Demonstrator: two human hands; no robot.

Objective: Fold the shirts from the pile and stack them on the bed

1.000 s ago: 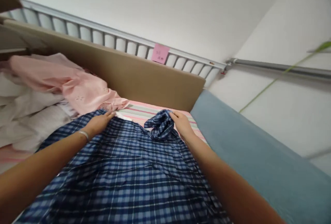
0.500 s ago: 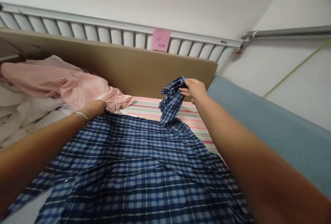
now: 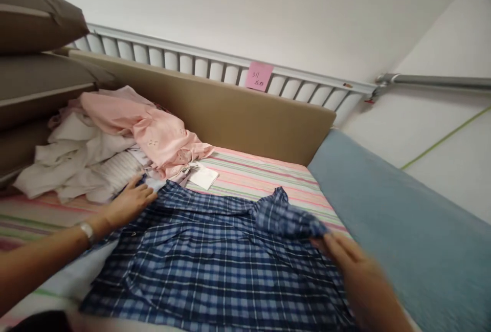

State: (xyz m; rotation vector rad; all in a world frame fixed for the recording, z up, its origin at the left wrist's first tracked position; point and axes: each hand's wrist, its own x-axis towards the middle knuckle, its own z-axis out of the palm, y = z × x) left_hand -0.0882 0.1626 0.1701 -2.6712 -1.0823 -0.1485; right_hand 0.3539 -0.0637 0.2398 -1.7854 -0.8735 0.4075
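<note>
A blue plaid shirt (image 3: 215,265) lies spread on the striped bed sheet (image 3: 253,173). My left hand (image 3: 128,204), a bracelet on its wrist, rests flat with fingers stretched on the shirt's upper left corner, beside the heap of clothes. My right hand (image 3: 345,255) is blurred by motion; its fingertips touch the folded sleeve (image 3: 287,219) at the shirt's right side, and I cannot see whether they grip it.
A heap of white clothes (image 3: 76,168) topped by a pink garment (image 3: 146,127) lies at the left, with a white tag (image 3: 203,176) near it. Brown pillows (image 3: 34,25) are stacked far left. A tan headboard (image 3: 230,112) and a blue padded side (image 3: 383,219) border the bed.
My right hand brought the raised sleeve down and toward me, laying it over the shirt's right side. My left hand stayed on the upper left corner. The view shifted back and left.
</note>
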